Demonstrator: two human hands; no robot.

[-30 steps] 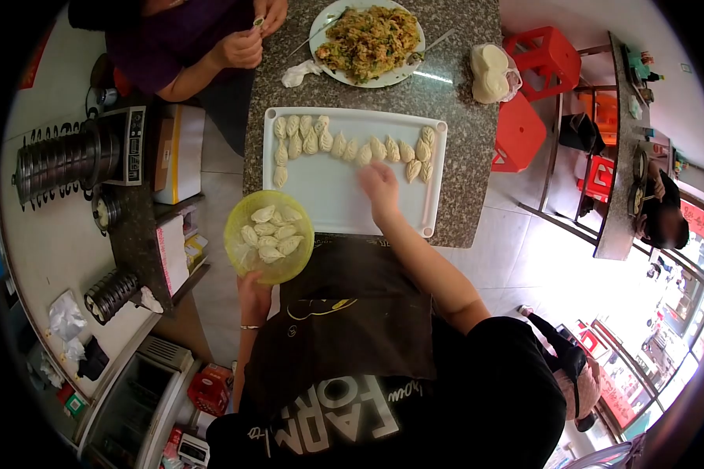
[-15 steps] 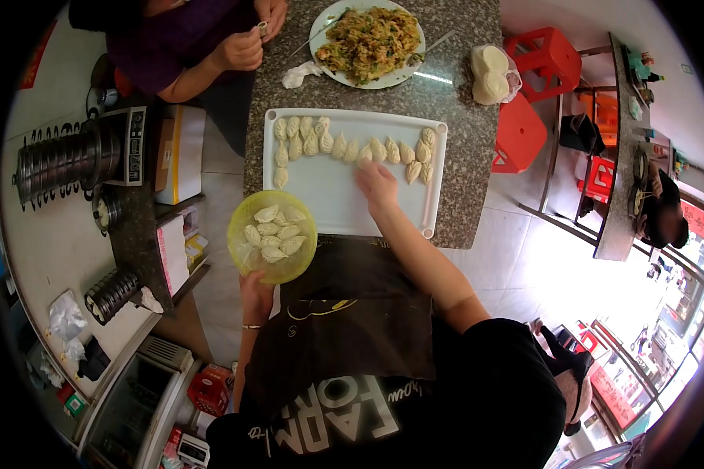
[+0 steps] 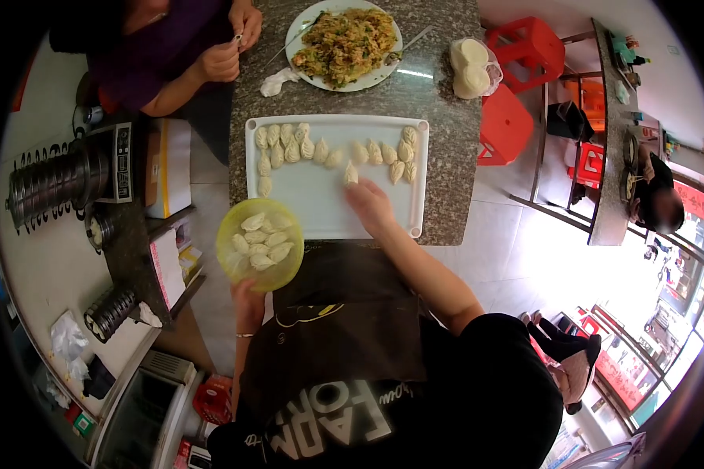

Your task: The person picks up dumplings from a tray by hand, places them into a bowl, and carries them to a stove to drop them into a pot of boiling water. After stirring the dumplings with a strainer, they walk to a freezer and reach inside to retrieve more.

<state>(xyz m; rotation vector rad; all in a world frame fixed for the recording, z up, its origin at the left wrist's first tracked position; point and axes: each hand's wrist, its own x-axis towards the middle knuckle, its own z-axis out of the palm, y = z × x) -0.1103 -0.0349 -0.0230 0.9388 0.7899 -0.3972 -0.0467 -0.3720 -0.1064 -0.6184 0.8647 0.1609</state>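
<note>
the speckled tabletop (image 3: pixel 446 187) carries a white tray (image 3: pixel 309 207). a plate (image 3: pixel 374 80) heaped with chopped food (image 3: pixel 344 47) stands beyond the tray, and a yellow bowl (image 3: pixel 289 270) holding several dumplings (image 3: pixel 259 238) overlaps the tray's near left corner in view. a gapped row of dumplings (image 3: pixel 321 151) spans the tray's far half. the left hand (image 3: pixel 247 297), nearer than the tray, grips the bowl; the right hand (image 3: pixel 370 207), over the tray, pinches one dumpling (image 3: pixel 351 173) at its fingertips.
</note>
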